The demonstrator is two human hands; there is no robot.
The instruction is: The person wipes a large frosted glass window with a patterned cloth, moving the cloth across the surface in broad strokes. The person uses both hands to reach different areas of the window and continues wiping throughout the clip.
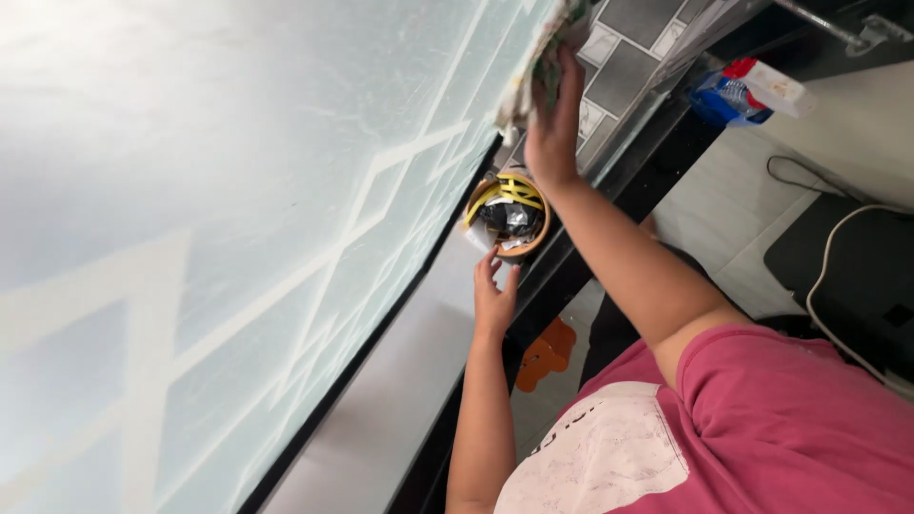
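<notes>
My right hand (552, 128) is raised and presses a crumpled patterned cloth (535, 57) against the frosted glass pane (238, 190), near where it meets grey wall tiles (628, 57). My left hand (495, 297) reaches along the grey ledge (400, 381). Its fingertips touch the rim of a small round brown bowl (507, 214). The bowl holds yellow strips and dark and silvery scraps. Both forearms are bare, and a pink shirt fills the lower right.
A black counter edge (609, 205) runs diagonally beside the ledge. A blue, red and white packet (747, 90) lies at the top right. On the tiled floor sit an orange object (545, 354) and a black mat (847, 266) with a white cable.
</notes>
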